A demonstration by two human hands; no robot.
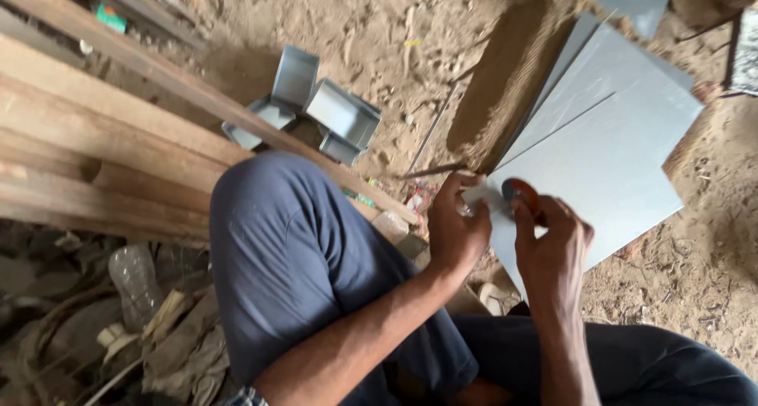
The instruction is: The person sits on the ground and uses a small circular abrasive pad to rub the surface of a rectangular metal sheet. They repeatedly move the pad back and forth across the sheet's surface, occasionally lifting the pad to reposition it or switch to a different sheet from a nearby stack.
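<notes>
My left hand (456,226) pinches a small pale strip (478,197) at the near corner of a stack of grey metal sheets (608,153). My right hand (553,244) grips a small round orange-and-dark object (521,191), perhaps a tape measure, pressed against the same corner. The sheets lie fanned on the sandy ground (379,27), partly resting against a wooden block (505,82). A thin dark rod (430,170) lies just left of my left hand. My knee in blue trousers (292,248) fills the middle.
Long wooden planks (103,130) run across the left. Several folded grey metal box pieces (316,110) sit on the sand behind them. A clear plastic bottle (136,278) and scrap debris lie at lower left. A dark frame (742,51) stands at the right edge.
</notes>
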